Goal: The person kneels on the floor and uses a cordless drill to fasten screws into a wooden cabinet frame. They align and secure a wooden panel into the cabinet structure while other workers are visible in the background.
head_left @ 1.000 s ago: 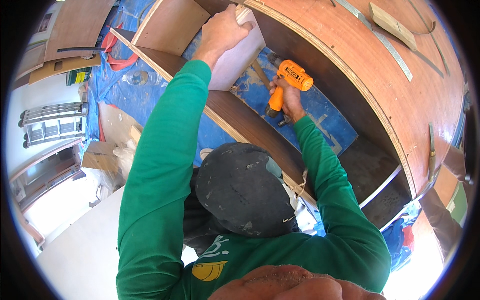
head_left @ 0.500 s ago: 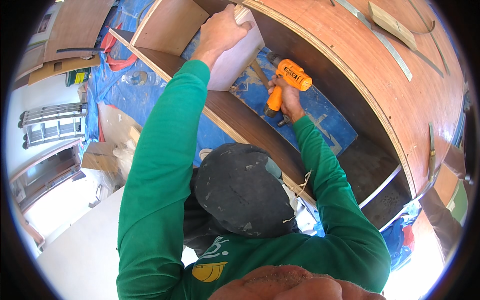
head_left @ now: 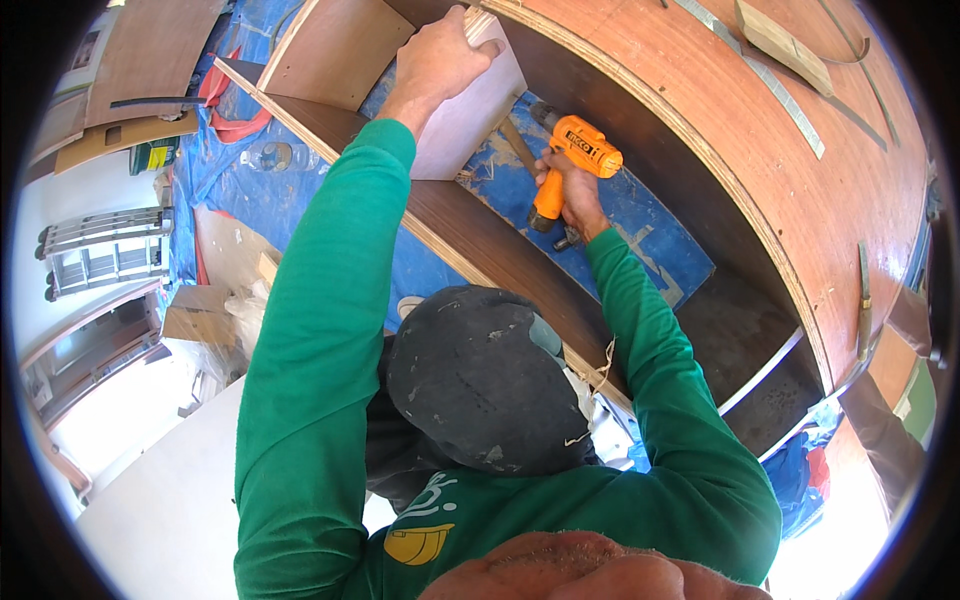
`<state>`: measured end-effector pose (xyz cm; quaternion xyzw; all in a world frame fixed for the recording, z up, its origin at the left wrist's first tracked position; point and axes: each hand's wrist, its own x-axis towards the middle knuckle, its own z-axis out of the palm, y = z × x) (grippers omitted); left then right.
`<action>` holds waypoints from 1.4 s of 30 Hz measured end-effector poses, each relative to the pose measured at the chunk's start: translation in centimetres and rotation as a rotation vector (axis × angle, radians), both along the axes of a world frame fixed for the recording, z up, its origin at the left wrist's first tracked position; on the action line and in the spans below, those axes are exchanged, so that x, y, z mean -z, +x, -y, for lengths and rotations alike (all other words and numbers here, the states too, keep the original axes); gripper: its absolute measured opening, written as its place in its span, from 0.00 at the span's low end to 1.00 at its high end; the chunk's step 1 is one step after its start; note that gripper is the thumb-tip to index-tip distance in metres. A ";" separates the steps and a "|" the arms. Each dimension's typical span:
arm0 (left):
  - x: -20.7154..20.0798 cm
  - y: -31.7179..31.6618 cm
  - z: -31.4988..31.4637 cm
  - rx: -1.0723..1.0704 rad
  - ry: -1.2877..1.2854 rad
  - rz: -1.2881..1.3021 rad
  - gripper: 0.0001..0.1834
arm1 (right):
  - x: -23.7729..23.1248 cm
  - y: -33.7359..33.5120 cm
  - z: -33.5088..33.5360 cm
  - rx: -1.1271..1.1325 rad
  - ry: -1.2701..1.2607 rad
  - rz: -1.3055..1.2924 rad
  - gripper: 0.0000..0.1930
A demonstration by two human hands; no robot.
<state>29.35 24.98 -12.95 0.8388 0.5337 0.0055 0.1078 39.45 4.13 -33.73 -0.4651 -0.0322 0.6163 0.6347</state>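
Note:
My left hand [head_left: 438, 68] is wrapped over the top edge of an upright plywood divider panel [head_left: 472, 125], thumb on its right-hand side. That panel stands across a long plywood cabinet frame [head_left: 520, 265]. Inside the frame, my right hand [head_left: 572, 190] grips an orange cordless drill [head_left: 588, 147] by its handle. The drill's dark chuck points up and left toward the panel, apart from it; whether it carries a bit cannot be made out. A wooden stick [head_left: 517, 146] lies between the panel and the drill, one end hidden behind the panel.
A curved-looking plywood top [head_left: 700, 110] borders the right, bearing a metal ruler [head_left: 790, 112], a wood block [head_left: 783, 45] and a thin handled tool [head_left: 864, 310]. Blue sheeting [head_left: 230, 185] covers the floor. A folded ladder [head_left: 108, 250] is far left. Dark stained cloth [head_left: 485, 380] bulges before my chest.

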 end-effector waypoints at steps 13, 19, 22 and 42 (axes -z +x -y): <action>0.5 0.0 -0.5 0.018 0.025 -0.024 0.40 | 0.7 1.1 -0.6 -0.062 -0.076 -0.017 0.11; -0.4 0.7 0.6 -0.022 0.066 0.028 0.37 | 0.4 1.0 -0.5 -0.043 -0.053 -0.030 0.12; -0.6 0.8 0.6 -0.036 0.016 0.043 0.40 | 1.0 0.9 -0.5 -0.052 -0.058 -0.027 0.14; -0.5 0.8 0.5 -0.031 0.024 0.042 0.38 | 1.6 0.3 -0.6 -0.006 0.005 -0.104 0.11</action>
